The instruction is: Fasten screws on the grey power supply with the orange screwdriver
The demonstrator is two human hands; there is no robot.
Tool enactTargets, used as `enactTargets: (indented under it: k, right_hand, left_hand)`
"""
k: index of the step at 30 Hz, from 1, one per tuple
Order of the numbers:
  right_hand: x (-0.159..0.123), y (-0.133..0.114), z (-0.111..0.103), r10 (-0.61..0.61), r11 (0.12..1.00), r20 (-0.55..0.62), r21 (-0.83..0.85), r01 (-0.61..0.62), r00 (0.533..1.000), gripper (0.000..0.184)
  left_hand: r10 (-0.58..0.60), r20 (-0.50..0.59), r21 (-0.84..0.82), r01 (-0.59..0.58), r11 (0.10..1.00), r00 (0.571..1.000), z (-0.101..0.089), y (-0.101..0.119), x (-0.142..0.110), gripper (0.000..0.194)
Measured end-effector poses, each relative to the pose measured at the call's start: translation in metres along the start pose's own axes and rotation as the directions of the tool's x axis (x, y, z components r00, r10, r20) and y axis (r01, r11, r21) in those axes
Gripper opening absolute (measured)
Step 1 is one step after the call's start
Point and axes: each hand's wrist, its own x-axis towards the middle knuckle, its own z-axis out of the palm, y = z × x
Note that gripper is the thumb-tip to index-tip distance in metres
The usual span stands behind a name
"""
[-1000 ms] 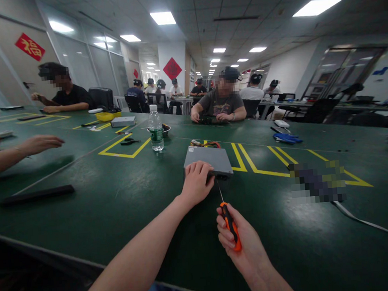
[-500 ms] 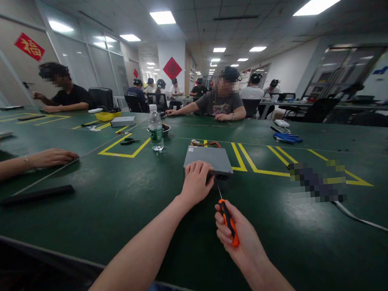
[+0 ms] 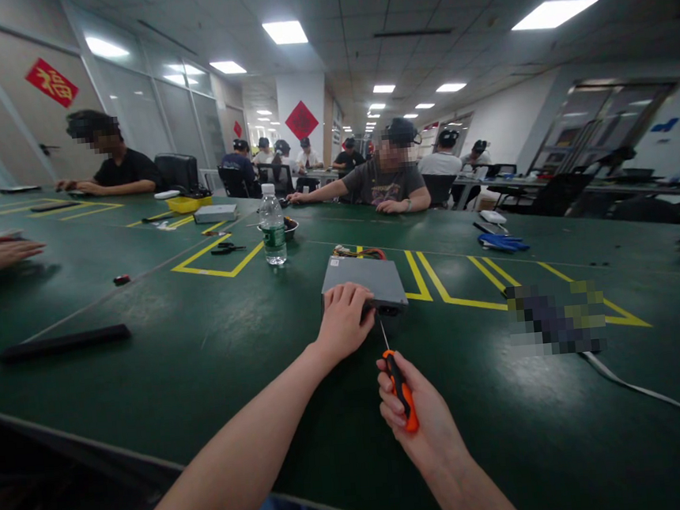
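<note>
A grey computer power supply (image 3: 371,276) lies on the green table, its bundle of coloured cables (image 3: 360,253) at the far side. My left hand (image 3: 346,318) grips its near left edge, fingers over the top and thumb toward the front face. Wrapped in my right hand (image 3: 415,395) is an orange and black screwdriver (image 3: 400,391). Its thin shaft points up and away to the front face of the power supply, near the socket. Whether the tip sits in a screw is too small to tell.
Beyond the power supply stand a water bottle (image 3: 273,225) and a small bowl (image 3: 291,227). A black bar (image 3: 65,342) lies at left, near a small red object (image 3: 121,280). Blue gloves (image 3: 502,242) are at right. A co-worker's hands (image 3: 0,257) enter from the left; another person sits opposite.
My right hand and the screwdriver shifted slightly up, then stayed nearly still; my left hand held its place. The co-worker's hand at left drew back, and a small red object now lies there.
</note>
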Motion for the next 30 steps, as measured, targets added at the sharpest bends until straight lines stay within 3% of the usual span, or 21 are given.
enactTargets:
  k: [7,15,23,30]
  right_hand:
    - [-0.0001,0.0034,0.0038,-0.052,0.998,-0.027,0.028,0.052,0.998,0.015]
    - [-0.0035,0.003,0.0095,0.036,0.996,0.036,0.084,-0.039,0.999,0.018]
    - [-0.0029,0.0023,0.0087,0.014,0.993,0.002,0.117,-0.014,1.0,0.016]
    - [-0.004,0.0007,0.0091,0.094,0.986,0.035,0.138,-0.098,0.995,0.024]
  left_hand:
    - [0.016,-0.012,-0.001,-0.016,1.0,1.0,0.0007,0.0004,-0.0011,0.021]
    - [0.001,0.0,0.001,-0.001,1.0,1.0,-0.0006,0.0016,-0.0015,0.021]
    - [0.007,0.004,0.007,-0.008,1.0,1.0,-0.0002,0.0003,-0.0016,0.02]
    - [0.013,0.0,0.015,-0.013,1.0,1.0,-0.0002,0.0,-0.0021,0.02]
